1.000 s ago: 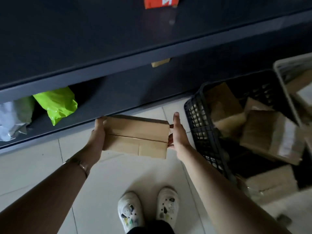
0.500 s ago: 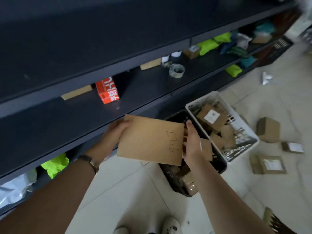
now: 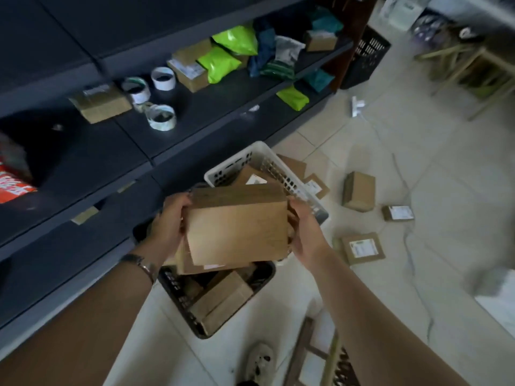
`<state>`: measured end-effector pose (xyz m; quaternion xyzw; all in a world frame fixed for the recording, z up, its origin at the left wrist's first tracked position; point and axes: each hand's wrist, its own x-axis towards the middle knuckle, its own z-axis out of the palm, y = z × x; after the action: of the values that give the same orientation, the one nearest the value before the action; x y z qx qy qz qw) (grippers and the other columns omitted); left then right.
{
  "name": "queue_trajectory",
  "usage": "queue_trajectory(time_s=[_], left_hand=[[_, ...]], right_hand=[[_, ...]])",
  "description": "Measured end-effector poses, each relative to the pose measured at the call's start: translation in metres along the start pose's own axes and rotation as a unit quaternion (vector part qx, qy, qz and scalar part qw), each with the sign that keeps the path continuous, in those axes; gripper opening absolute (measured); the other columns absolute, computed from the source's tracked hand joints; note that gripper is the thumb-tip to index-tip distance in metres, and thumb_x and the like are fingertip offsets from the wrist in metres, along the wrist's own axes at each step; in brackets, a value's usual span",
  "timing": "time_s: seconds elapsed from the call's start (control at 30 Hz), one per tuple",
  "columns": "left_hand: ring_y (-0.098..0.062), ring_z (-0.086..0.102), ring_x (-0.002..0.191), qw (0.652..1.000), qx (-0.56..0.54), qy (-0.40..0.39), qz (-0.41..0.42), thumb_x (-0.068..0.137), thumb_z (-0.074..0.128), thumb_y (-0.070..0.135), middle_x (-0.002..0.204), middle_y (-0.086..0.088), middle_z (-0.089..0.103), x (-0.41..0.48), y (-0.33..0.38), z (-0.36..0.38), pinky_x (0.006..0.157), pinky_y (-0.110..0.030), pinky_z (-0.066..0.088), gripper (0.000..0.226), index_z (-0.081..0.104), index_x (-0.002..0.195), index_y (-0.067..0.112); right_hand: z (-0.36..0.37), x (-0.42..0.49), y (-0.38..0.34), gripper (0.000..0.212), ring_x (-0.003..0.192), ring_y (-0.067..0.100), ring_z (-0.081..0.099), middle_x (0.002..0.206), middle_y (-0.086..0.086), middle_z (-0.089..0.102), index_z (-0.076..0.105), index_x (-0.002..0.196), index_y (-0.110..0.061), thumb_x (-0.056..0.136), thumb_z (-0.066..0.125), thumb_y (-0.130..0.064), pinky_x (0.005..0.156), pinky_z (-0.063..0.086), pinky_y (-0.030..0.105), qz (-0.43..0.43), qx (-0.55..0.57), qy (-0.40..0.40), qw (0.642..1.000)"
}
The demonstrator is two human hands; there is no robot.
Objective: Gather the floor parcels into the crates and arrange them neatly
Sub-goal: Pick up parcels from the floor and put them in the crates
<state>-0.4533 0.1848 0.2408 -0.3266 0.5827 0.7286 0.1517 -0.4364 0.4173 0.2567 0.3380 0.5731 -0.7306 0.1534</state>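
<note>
I hold a brown cardboard box (image 3: 237,227) between my left hand (image 3: 170,221) and my right hand (image 3: 305,232), one on each side. It hangs over a black crate (image 3: 181,296) that holds several cardboard parcels. A white crate (image 3: 250,154) with parcels inside stands just behind, against the shelf. On the tiled floor to the right lie loose parcels: an upright brown box (image 3: 359,191), a small labelled one (image 3: 398,213), a flat labelled one (image 3: 362,247), and two flat ones beside the white crate (image 3: 316,185).
Dark shelving (image 3: 211,112) runs along the left with tape rolls (image 3: 161,117), boxes and green and blue mailer bags (image 3: 235,41). A second black crate (image 3: 366,55) stands at the shelf's far end. A wooden frame (image 3: 471,68) is at top right, another frame (image 3: 312,358) by my shoe.
My view swung right and up along the shelf. Both hands carried the box rightward, turned it, and now hold it over the black crate.
</note>
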Motion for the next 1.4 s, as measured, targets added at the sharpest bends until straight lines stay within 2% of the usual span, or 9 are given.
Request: queue_trajectory(time_s=[0.07, 0.23, 0.4, 0.57, 0.73, 0.9, 1.0, 1.2, 1.4], left_hand=[[-0.02, 0.054, 0.079, 1.0, -0.017, -0.002, 0.005, 0.075, 0.046, 0.005, 0.089, -0.006, 0.056, 0.006, -0.008, 0.044, 0.065, -0.033, 0.043, 0.031, 0.066, 0.085, 0.026], [-0.028, 0.056, 0.091, 0.996, 0.084, -0.029, -0.001, 0.043, 0.043, -0.001, 0.108, -0.011, 0.058, 0.028, -0.015, 0.111, 0.07, -0.034, 0.045, 0.077, 0.061, 0.113, 0.026], [-0.012, 0.054, 0.098, 0.982, 0.182, -0.029, 0.032, 0.064, 0.037, -0.026, 0.111, 0.008, 0.055, 0.07, -0.016, 0.156, 0.074, -0.032, 0.05, 0.086, 0.063, 0.121, 0.033], [-0.02, 0.06, 0.097, 0.98, 0.181, 0.026, 0.08, 0.076, 0.035, -0.026, 0.111, -0.003, 0.062, 0.132, -0.024, 0.193, 0.075, -0.033, 0.051, 0.07, 0.068, 0.105, 0.028], [-0.021, 0.061, 0.098, 0.972, 0.203, 0.073, 0.089, 0.074, 0.041, -0.025, 0.099, -0.002, 0.065, 0.189, -0.026, 0.215, 0.081, -0.03, 0.052, 0.06, 0.067, 0.092, 0.025], [-0.009, 0.06, 0.088, 0.968, 0.171, 0.16, 0.09, 0.097, 0.037, 0.005, 0.109, -0.004, 0.064, 0.213, -0.037, 0.239, 0.07, -0.019, 0.045, 0.034, 0.067, 0.11, 0.016], [-0.021, 0.064, 0.089, 0.967, 0.171, 0.178, 0.054, 0.098, 0.044, 0.019, 0.103, -0.01, 0.067, 0.231, -0.048, 0.251, 0.069, -0.026, 0.047, 0.027, 0.066, 0.113, 0.015], [-0.028, 0.062, 0.099, 0.934, 0.23, 0.27, 0.051, 0.086, 0.051, 0.018, 0.105, -0.009, 0.067, 0.255, -0.11, 0.292, 0.09, -0.04, 0.045, 0.029, 0.07, 0.106, 0.011], [-0.029, 0.058, 0.092, 0.906, 0.275, 0.307, 0.098, 0.09, 0.049, 0.003, 0.1, -0.008, 0.063, 0.257, -0.2, 0.445, 0.074, -0.03, 0.04, 0.021, 0.067, 0.096, 0.01]], right_hand=[[-0.037, 0.014, -0.015, 0.038, 0.082, 0.016, 0.061, 0.097, 0.003, 0.062, 0.052, 0.121, -0.012, 0.092, 0.054, -0.036, 0.06, 0.046, 0.028, -0.003, -0.008, 0.011, 1.0], [-0.098, 0.052, -0.045, 0.031, 0.087, 0.011, 0.057, 0.1, 0.0, 0.057, 0.049, 0.121, -0.011, 0.098, 0.057, -0.03, 0.066, 0.046, 0.027, 0.008, 0.014, 0.042, 0.999], [-0.122, 0.103, -0.054, 0.026, 0.088, 0.016, 0.06, 0.102, 0.006, 0.062, 0.053, 0.117, -0.009, 0.098, 0.058, -0.026, 0.072, 0.05, 0.029, 0.035, 0.04, 0.084, 0.995], [-0.13, 0.177, -0.064, 0.026, 0.078, 0.017, 0.062, 0.095, 0.006, 0.066, 0.058, 0.12, -0.005, 0.099, 0.05, -0.019, 0.06, 0.048, 0.027, 0.051, 0.009, 0.125, 0.991], [-0.125, 0.259, -0.068, 0.02, 0.1, 0.022, 0.064, 0.107, 0.004, 0.068, 0.063, 0.111, -0.022, 0.095, 0.053, -0.029, 0.088, 0.055, 0.044, 0.072, -0.007, 0.125, 0.989], [-0.128, 0.307, -0.064, 0.018, 0.094, 0.018, 0.063, 0.109, 0.01, 0.066, 0.057, 0.114, -0.016, 0.1, 0.048, -0.021, 0.07, 0.05, 0.027, 0.101, -0.016, 0.071, 0.992], [-0.144, 0.333, -0.053, 0.023, 0.086, 0.009, 0.055, 0.102, 0.0, 0.06, 0.056, 0.12, -0.016, 0.103, 0.043, -0.026, 0.065, 0.034, 0.016, 0.089, -0.077, 0.036, 0.992], [-0.26, 0.38, -0.01, 0.021, 0.106, 0.027, 0.06, 0.112, 0.009, 0.061, 0.058, 0.113, -0.014, 0.098, 0.047, -0.023, 0.092, 0.047, 0.037, 0.161, -0.155, 0.031, 0.974], [-0.424, 0.43, -0.001, 0.031, 0.088, 0.027, 0.057, 0.094, 0.014, 0.061, 0.058, 0.11, 0.002, 0.089, 0.055, -0.021, 0.08, 0.047, 0.04, 0.178, -0.181, 0.142, 0.957]])
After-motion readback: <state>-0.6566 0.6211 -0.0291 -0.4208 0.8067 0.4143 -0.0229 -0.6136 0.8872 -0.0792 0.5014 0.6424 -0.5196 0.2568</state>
